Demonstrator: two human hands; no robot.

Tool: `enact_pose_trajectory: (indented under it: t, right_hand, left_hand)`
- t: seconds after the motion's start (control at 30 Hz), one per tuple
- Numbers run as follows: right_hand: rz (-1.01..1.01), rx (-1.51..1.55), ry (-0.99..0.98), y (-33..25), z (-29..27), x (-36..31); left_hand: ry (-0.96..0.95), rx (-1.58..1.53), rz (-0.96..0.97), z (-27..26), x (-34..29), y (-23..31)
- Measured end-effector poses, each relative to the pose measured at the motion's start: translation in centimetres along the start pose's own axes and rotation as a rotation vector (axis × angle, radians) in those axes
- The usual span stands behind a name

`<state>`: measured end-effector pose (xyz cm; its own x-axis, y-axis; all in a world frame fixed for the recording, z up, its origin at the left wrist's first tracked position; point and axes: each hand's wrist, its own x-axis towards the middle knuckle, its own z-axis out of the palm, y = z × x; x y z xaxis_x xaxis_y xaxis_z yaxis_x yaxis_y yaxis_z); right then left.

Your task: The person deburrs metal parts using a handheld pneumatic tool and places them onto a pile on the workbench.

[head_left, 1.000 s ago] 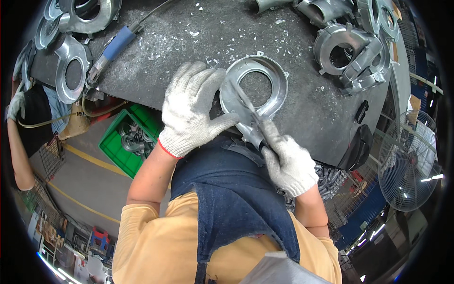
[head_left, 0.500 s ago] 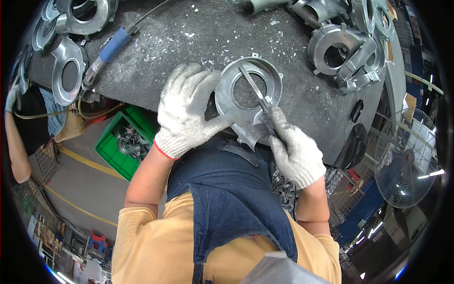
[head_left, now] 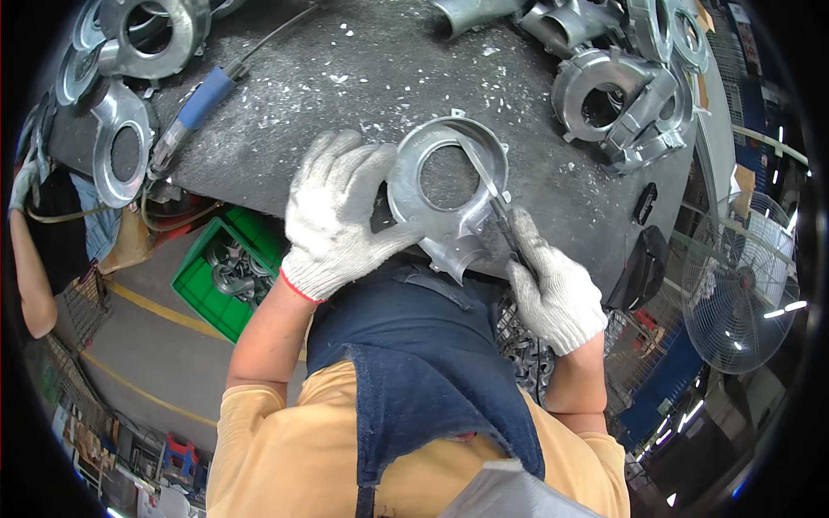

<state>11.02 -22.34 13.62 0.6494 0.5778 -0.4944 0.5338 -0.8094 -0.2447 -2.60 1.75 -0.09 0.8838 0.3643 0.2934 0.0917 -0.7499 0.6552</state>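
Note:
A round grey metal casting (head_left: pixel 403 192), with a large central hole and a short spout, lies near the edge of the dark worktable, spout toward me. My left hand (head_left: pixel 337 207), in a white knit glove, rests against its left side. The fingers stretch out flat and the thumb lies apart by the spout. In my right hand (head_left: pixel 557 298), also gloved, is a long, narrow metal-bladed tool (head_left: pixel 480 168) like a flat file. Its blade lies across the casting's right inner side. Gloved fingers hide part of the dark handle.
More metal castings (head_left: pixel 596 91) are piled at the far right and far left. A blue-gripped hand tool (head_left: pixel 205 93) lies on the left, among pale metal chips. Below the table edge stands a green bin (head_left: pixel 207 298) of metal parts. A fan (head_left: pixel 738 285) stands right; another person's arm (head_left: pixel 30 268) shows left.
My right hand has drawn the tool back toward me and to the right across the casting. The left hand stays beside the casting. The whole view has shifted slightly.

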Motion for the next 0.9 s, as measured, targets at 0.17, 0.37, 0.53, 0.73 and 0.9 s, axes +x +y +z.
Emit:
enact_pose_trajectory:
  t: [0.17,0.37,0.53,0.73,0.9]
  right_hand:
    - [0.039,0.027,0.019,0.4,0.2,-0.1]
    - [0.047,0.042,-0.008,0.7,0.1,-0.2]
    - [0.064,0.081,-0.008,0.5,0.1,-0.2]
    - [0.195,0.114,-0.118,0.0,-0.1,0.1]
    - [0.045,0.091,-0.03,0.5,0.1,-0.4]
  left_hand:
    - [0.007,0.03,0.015,0.2,-0.1,-0.2]
    - [0.023,0.021,0.015,0.2,-0.1,-0.2]
    - [0.024,0.01,0.008,0.5,-0.1,-0.2]
    - [0.028,-0.004,0.004,0.3,-0.4,-0.3]
    - [0.004,0.019,-0.004,0.2,-0.3,-0.2]
